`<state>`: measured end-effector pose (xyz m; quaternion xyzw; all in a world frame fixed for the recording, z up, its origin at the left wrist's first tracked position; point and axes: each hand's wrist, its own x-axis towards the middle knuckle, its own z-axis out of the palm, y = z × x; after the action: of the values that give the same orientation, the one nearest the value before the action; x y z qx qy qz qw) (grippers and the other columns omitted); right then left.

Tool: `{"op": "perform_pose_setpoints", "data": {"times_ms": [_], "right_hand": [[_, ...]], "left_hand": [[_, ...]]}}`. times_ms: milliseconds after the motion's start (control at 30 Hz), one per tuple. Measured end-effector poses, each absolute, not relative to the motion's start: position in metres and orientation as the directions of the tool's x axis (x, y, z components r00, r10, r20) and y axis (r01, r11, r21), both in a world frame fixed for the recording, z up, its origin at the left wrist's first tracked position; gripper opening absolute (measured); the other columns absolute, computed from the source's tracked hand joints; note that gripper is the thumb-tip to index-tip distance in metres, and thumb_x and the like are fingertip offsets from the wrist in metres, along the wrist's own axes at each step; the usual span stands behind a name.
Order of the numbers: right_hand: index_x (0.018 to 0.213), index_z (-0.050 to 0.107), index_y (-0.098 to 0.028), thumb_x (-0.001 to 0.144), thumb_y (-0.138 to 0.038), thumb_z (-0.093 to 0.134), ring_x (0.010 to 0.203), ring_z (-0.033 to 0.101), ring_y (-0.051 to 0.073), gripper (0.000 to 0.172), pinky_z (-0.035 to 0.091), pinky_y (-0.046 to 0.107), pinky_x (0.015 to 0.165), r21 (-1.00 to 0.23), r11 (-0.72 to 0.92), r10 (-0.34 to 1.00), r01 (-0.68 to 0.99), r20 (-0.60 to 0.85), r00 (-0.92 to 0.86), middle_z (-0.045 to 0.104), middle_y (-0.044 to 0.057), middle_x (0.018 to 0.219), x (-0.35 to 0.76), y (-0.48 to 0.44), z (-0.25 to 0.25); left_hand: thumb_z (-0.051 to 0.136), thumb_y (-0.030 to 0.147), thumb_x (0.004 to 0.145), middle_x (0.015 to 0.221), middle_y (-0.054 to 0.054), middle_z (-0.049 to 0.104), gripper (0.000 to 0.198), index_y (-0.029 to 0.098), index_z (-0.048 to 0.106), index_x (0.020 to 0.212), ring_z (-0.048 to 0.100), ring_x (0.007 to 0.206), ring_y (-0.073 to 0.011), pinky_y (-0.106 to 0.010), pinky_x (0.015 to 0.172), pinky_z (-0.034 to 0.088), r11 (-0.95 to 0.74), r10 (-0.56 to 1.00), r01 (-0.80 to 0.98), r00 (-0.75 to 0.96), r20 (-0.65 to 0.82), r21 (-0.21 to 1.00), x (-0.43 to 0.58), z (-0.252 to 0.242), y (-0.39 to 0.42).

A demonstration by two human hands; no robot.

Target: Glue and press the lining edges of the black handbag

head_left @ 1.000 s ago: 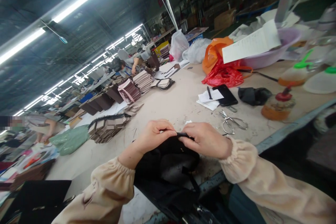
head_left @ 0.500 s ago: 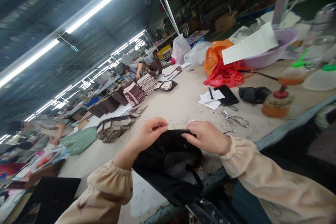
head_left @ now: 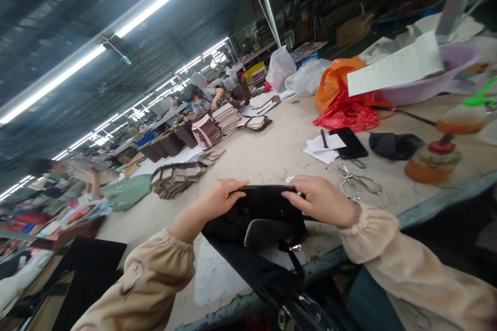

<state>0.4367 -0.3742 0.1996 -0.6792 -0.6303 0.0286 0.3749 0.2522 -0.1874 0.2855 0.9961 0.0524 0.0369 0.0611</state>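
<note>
At the near edge of the table point(head_left: 267, 160), a black soft article point(head_left: 267, 204) lies between the person's two hands, its lower part hanging over the edge. The left hand point(head_left: 222, 199) grasps the left end of the upper rim between thumb and fingers. The right hand point(head_left: 324, 200) grasps the right end of the same rim, thumb on the near face. The rim runs roughly straight between the two grips. A metal clasp point(head_left: 297, 248) is located below the right hand, beside a dark strap. To the right of the right hand lie scissors point(head_left: 354, 178); farther back, a black phone point(head_left: 354, 144) rests partly under white paper point(head_left: 322, 151). A red-capped bottle point(head_left: 433, 168) stands farther right, containing amber liquid.
</note>
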Motion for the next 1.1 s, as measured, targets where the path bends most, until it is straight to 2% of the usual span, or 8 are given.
{"op": "perform_pose_setpoints", "data": {"times_ms": [133,300,433,533,667,733,867,1100], "right_hand": [[0.069,0.059,-0.017,0.091,-0.031,0.047,0.070,0.056,0.014,0.029,0.039,0.025,0.066,-0.563,0.063,0.883,0.824,0.416,0.216,0.061,0.004,0.073,0.439,-0.372,0.200],[0.069,0.058,-0.017,0.092,-0.033,0.045,0.069,0.056,0.015,0.030,0.040,0.026,0.065,-0.541,0.025,0.879,0.841,0.413,0.239,0.061,0.005,0.072,0.437,-0.369,0.201],[0.075,0.064,-0.018,0.090,-0.031,0.047,0.073,0.060,0.016,0.026,0.044,0.027,0.068,-0.538,0.004,0.865,0.843,0.425,0.267,0.065,0.006,0.076,0.435,-0.367,0.201],[0.096,0.068,-0.019,0.088,-0.029,0.051,0.082,0.064,0.018,0.021,0.048,0.028,0.073,-0.550,0.003,0.828,0.835,0.470,0.306,0.070,0.007,0.091,0.431,-0.366,0.200],[0.130,0.052,-0.022,0.087,-0.030,0.052,0.065,0.065,0.015,0.044,0.053,0.029,0.066,-0.565,-0.052,0.790,0.824,0.482,0.380,0.070,0.006,0.105,0.427,-0.363,0.199],[0.134,0.048,-0.021,0.088,-0.029,0.050,0.072,0.067,0.016,0.047,0.054,0.031,0.072,-0.550,-0.041,0.790,0.834,0.493,0.364,0.069,0.007,0.109,0.424,-0.362,0.200],[0.123,0.057,-0.019,0.090,-0.032,0.048,0.103,0.064,0.021,0.036,0.051,0.034,0.088,-0.509,0.029,0.783,0.860,0.546,0.297,0.068,0.008,0.114,0.420,-0.358,0.202],[0.084,0.068,-0.021,0.088,-0.034,0.057,0.071,0.063,0.014,0.018,0.046,0.024,0.066,-0.664,0.020,0.792,0.747,0.467,0.394,0.069,0.000,0.077,0.420,-0.349,0.205]], "left_hand": [[0.065,0.028,0.080,0.105,-0.009,0.071,0.034,0.018,0.062,0.112,0.068,0.092,-0.0193,-0.032,0.085,0.053,-0.953,0.247,0.217,0.961,0.126,0.213,0.242,0.284,-0.179],[0.064,0.021,0.079,0.104,-0.010,0.068,0.005,0.016,0.063,0.082,0.064,0.095,-0.0183,-0.031,0.085,0.051,-0.962,0.184,0.120,0.947,0.262,0.244,0.245,0.283,-0.182],[0.064,0.020,0.080,0.106,-0.009,0.067,0.003,0.017,0.063,0.080,0.064,0.093,-0.0177,-0.031,0.083,0.050,-0.966,0.194,0.135,0.943,0.270,0.222,0.247,0.280,-0.179],[0.066,0.022,0.078,0.103,-0.008,0.067,0.006,0.017,0.061,0.079,0.064,0.091,-0.0180,-0.031,0.080,0.050,-0.959,0.233,0.172,0.931,0.280,0.226,0.243,0.277,-0.176],[0.066,0.028,0.078,0.104,-0.008,0.066,0.013,0.018,0.059,0.081,0.063,0.090,-0.0195,-0.033,0.080,0.050,-0.958,0.261,0.218,0.931,0.254,0.187,0.234,0.273,-0.175],[0.065,0.030,0.079,0.106,-0.008,0.066,0.014,0.018,0.060,0.082,0.063,0.090,-0.0200,-0.032,0.079,0.049,-0.958,0.268,0.233,0.936,0.229,0.166,0.229,0.272,-0.175],[0.061,0.029,0.083,0.093,-0.006,0.067,0.012,0.018,0.062,0.081,0.063,0.082,-0.0174,-0.028,0.073,0.047,-0.959,0.254,0.225,0.952,0.172,0.171,0.226,0.272,-0.175],[0.056,0.026,0.085,0.072,-0.002,0.063,0.016,0.016,0.060,0.073,0.057,0.068,-0.0132,-0.024,0.064,0.040,-0.935,0.301,0.259,0.940,0.158,0.244,0.235,0.274,-0.172]]}}
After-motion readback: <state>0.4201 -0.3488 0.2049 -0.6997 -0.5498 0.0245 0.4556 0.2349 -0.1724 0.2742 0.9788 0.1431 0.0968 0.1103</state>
